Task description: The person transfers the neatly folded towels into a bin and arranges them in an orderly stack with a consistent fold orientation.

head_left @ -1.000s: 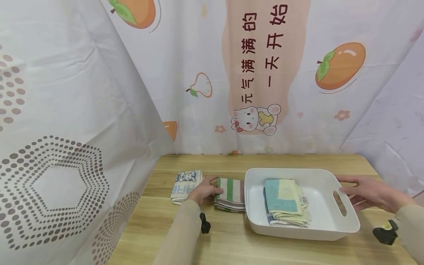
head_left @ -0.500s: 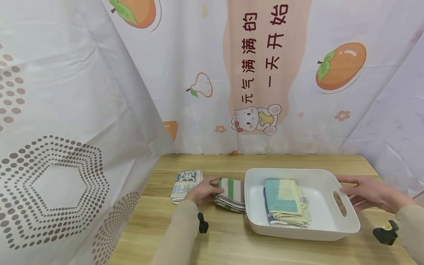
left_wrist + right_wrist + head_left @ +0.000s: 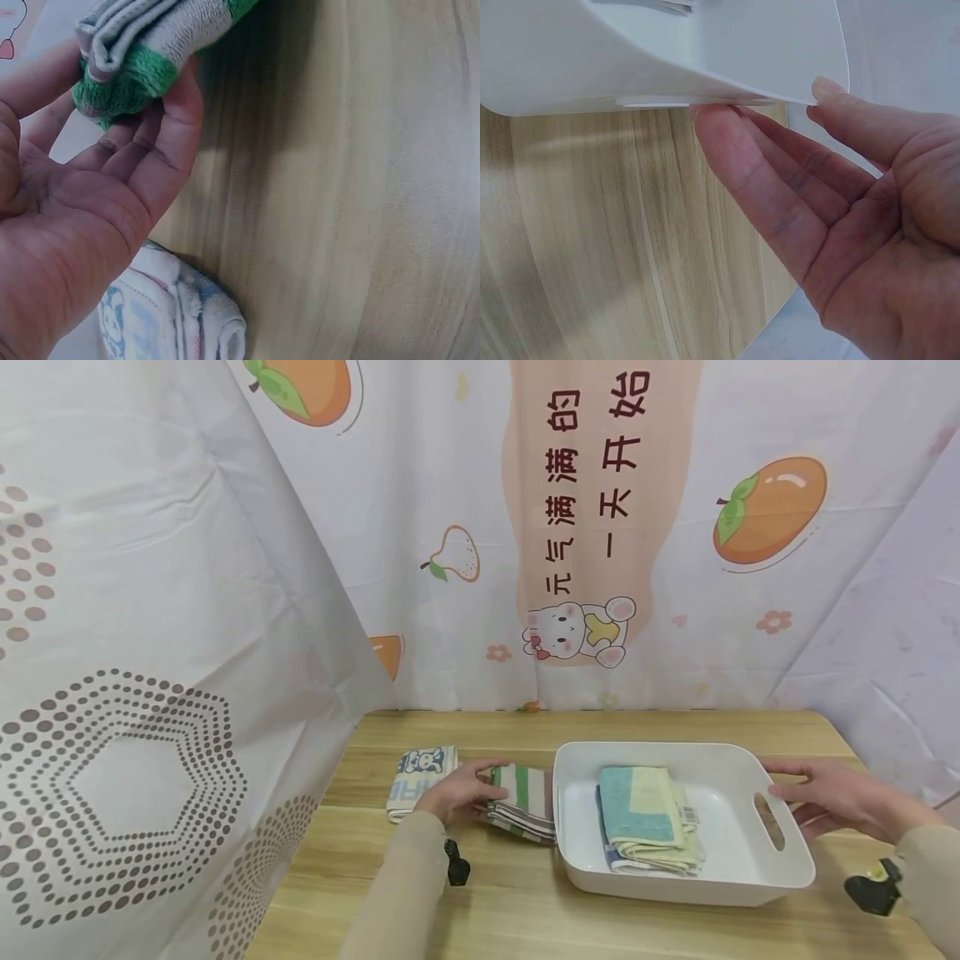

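Between the thumb and fingers of my left hand point(image 3: 459, 792) is the left end of a folded towel point(image 3: 525, 802) with green, grey and brown stripes. The left wrist view shows the striped towel point(image 3: 176, 37) lifted at that end, its layers stacked. The towel's right end reaches the left wall of a white plastic bin point(image 3: 675, 892). My right hand point(image 3: 847, 795) pinches the bin's right rim beside the handle slot, thumb on top and fingers against the outer wall. Inside the bin lie folded towels, a teal and yellow one point(image 3: 637, 806) uppermost.
A folded white and blue towel point(image 3: 424, 777) with a printed figure lies left of my left hand. Everything stands on a wooden table point(image 3: 525, 918). A printed curtain point(image 3: 450, 468) hangs behind the table's back edge, and another patterned sheet point(image 3: 157, 785) covers the left side.
The striped towel has turned slightly, its near edge swinging to the right. My left wrist has shifted a little to the left. Bin and right hand stay put.
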### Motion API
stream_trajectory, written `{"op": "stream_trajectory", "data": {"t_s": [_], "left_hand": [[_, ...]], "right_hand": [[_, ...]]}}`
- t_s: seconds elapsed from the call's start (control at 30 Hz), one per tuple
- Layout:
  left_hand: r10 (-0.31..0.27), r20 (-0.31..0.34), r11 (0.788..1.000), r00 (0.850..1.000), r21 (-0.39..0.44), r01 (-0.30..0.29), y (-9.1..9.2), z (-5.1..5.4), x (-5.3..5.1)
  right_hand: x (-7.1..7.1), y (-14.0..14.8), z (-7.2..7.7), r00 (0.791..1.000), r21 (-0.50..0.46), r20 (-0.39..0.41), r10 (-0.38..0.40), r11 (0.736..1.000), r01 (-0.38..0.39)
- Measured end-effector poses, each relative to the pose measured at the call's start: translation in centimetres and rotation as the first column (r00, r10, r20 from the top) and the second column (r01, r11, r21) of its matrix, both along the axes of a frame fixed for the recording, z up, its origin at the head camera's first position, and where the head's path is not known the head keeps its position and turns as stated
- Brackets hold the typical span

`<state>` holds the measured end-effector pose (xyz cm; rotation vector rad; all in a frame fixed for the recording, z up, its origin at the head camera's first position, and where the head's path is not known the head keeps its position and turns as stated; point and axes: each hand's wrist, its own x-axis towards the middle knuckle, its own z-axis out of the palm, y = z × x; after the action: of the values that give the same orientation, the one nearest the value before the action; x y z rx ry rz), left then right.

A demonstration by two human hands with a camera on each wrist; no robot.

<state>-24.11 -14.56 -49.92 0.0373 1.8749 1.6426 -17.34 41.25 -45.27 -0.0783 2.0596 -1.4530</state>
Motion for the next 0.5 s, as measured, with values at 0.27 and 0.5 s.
{"op": "stream_trajectory", "data": {"t_s": [0.27,0.5], "left_hand": [[-0.028,-0.044,1.000,0.999,-0.006,0.027,-0.3,1.2,-0.4],[-0.017,-0.056,1.000,0.998,-0.022,0.016,-0.7,1.9,-0.6]], "right_hand": [[-0.1,0.2,-0.1,1.000,-0.029,0.013,0.003,1.000,-0.003],[-0.1,0.1,0.0,1.000,-0.028,0.020,-0.004,1.000,0.004]]}}
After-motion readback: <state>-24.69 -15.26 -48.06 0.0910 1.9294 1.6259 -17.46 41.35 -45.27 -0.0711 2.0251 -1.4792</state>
